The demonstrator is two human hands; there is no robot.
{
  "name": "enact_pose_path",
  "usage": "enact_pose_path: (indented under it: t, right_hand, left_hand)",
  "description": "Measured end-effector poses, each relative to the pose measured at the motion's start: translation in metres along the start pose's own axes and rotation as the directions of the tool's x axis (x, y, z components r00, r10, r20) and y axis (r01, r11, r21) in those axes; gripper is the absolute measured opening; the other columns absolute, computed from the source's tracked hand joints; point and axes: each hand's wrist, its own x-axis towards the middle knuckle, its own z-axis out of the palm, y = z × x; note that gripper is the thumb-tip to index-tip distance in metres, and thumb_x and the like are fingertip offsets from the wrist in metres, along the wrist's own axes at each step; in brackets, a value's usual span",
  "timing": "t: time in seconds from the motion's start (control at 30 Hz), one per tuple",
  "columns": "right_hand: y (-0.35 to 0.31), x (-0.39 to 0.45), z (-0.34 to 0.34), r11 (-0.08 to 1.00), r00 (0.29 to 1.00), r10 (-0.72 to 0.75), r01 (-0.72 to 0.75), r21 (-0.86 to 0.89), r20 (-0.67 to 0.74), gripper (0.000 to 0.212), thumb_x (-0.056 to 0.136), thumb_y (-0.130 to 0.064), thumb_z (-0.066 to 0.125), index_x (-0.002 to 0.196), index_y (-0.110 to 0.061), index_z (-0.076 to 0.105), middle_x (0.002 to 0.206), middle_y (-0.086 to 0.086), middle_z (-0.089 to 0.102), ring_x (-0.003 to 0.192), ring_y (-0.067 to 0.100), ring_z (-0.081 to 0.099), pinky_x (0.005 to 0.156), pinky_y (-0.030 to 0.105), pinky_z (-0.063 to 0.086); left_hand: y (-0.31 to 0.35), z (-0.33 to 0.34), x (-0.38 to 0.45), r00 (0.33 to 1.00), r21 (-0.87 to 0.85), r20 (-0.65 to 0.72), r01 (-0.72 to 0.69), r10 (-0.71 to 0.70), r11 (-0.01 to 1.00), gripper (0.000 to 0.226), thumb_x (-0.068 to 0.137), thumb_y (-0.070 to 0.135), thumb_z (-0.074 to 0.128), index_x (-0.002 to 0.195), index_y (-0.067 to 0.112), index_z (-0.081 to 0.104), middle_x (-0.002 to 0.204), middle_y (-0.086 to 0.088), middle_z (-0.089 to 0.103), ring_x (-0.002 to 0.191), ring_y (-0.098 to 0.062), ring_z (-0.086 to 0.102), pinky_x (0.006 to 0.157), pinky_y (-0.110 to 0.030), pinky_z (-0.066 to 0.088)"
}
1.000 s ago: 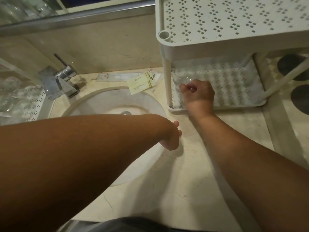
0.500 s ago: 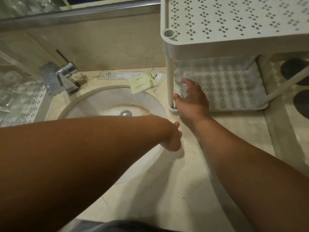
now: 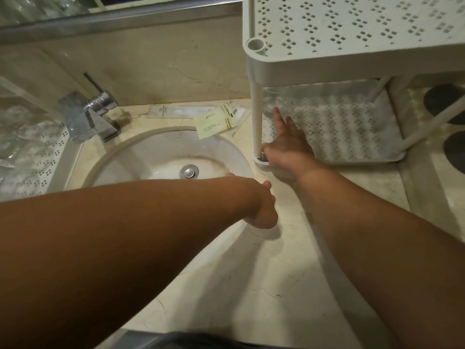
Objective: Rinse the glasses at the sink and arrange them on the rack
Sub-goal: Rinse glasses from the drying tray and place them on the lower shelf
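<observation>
Glass (image 3: 275,100) is sitting on the rack (image 3: 352,137) lower shelf at the back corner, just beyond the right hand (image 3: 286,144), likely leaving room for more. Right hand is lying open, fingers (image 3: 276,114) extended, tips touching the glass. Left hand (image 3: 261,207) is resting on the sink (image 3: 120,149) rim; grip cannot be told.

Right hand (image 3: 289,144) fingertips touch glass (image 3: 275,102) on rack (image 3: 352,127)
</observation>
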Motion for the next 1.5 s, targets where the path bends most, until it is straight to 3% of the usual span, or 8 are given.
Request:
enact_pose_path:
  t: [0.27,0.4,0.63,0.77,1.03,1.17,1.33,1.5]
  right_hand:
    - [-0.001,-0.001,0.007,0.99,0.997,-0.069,0.066,-0.127,-0.022,0.096,0.088,-0.023,0.058,0.152,-0.043,-0.011,0.162,-0.015,-0.02,0.149,0.03,0.011,0.107,0.047,0.036]
    - [-0.003,-0.003,0.016,0.986,0.996,-0.074,0.067,-0.15,-0.04,0.098,0.089,-0.007,0.053,0.152,-0.035,-0.017,0.159,-0.019,-0.026,0.151,0.029,0.004,0.113,0.045,0.027]
    - [-0.003,0.001,0.016,0.964,0.994,-0.109,0.104,-0.244,-0.009,0.103,0.086,-0.011,0.057,0.152,-0.032,-0.019,0.16,-0.009,-0.028,0.15,0.032,0.005,0.112,0.046,0.029]
    - [-0.002,-0.009,0.013,0.971,0.983,-0.171,0.158,-0.18,-0.059,0.093,0.087,-0.01,0.052,0.155,-0.037,-0.005,0.164,-0.012,-0.014,0.15,0.033,0.01,0.111,0.046,0.03]
    - [0.003,-0.047,-0.005,0.938,0.895,-0.283,0.334,0.096,-0.343,0.063,0.082,0.006,0.047,0.14,-0.017,0.044,0.148,0.002,0.041,0.132,0.022,0.039,0.107,0.03,0.035]
    - [0.006,-0.068,-0.017,0.952,0.899,-0.221,0.284,0.118,-0.379,0.049,0.084,0.002,0.053,0.127,-0.021,0.051,0.135,0.0,0.048,0.12,0.021,0.05,0.093,0.035,0.049]
    - [0.006,-0.097,-0.022,0.948,0.9,-0.247,0.301,0.103,-0.359,0.044,0.085,-0.003,0.054,0.125,-0.02,0.055,0.13,0.0,0.054,0.115,0.02,0.053,0.093,0.038,0.049]
    - [-0.009,-0.122,-0.015,0.945,0.9,-0.21,0.287,0.156,-0.382,0.036,0.084,-0.009,0.051,0.115,-0.024,0.059,0.112,-0.011,0.058,0.084,0.004,0.056,0.08,0.026,0.05]
  left_hand:
    - [0.003,0.001,0.001,0.999,-0.003,-0.054,0.002,-0.002,1.0,0.069,0.092,0.033,0.029,0.159,0.03,0.012,0.167,0.004,-0.006,0.146,-0.036,0.025,0.115,-0.061,0.017]
    - [0.001,0.002,0.003,0.997,-0.02,-0.082,-0.009,0.007,1.0,0.072,0.089,0.034,0.03,0.159,0.029,0.013,0.168,0.001,0.002,0.146,-0.034,0.028,0.115,-0.062,0.017]
    - [0.001,0.006,0.005,0.992,-0.028,-0.124,-0.021,0.018,0.999,0.073,0.086,0.035,0.03,0.158,0.031,0.019,0.168,0.003,0.003,0.144,-0.031,0.032,0.113,-0.059,0.023]
    - [0.001,0.009,0.009,0.989,-0.034,-0.146,-0.006,0.001,0.999,0.081,0.078,0.038,0.026,0.158,0.028,0.016,0.164,-0.001,0.023,0.14,-0.031,0.037,0.112,-0.055,0.025]
    - [0.0,0.018,0.008,0.973,-0.061,-0.229,-0.034,0.02,0.998,0.084,0.071,0.037,0.023,0.154,0.031,0.029,0.167,0.005,0.007,0.139,-0.028,0.039,0.11,-0.062,0.021]
    - [-0.008,0.028,0.006,0.97,-0.102,-0.24,-0.069,0.042,0.992,0.083,0.072,0.035,0.024,0.155,0.039,0.02,0.167,0.012,-0.002,0.142,-0.03,0.034,0.109,-0.067,0.017]
    - [-0.018,0.049,-0.002,0.935,-0.249,-0.349,-0.165,0.071,0.954,0.078,0.075,0.034,0.037,0.152,0.042,0.027,0.166,0.014,0.006,0.142,-0.028,0.033,0.109,-0.061,0.022]
    - [-0.048,0.092,-0.015,0.899,-0.484,-0.436,-0.203,-0.033,0.851,0.077,0.08,0.035,0.049,0.151,0.05,0.021,0.165,0.013,0.016,0.149,-0.02,0.023,0.115,-0.053,0.021]
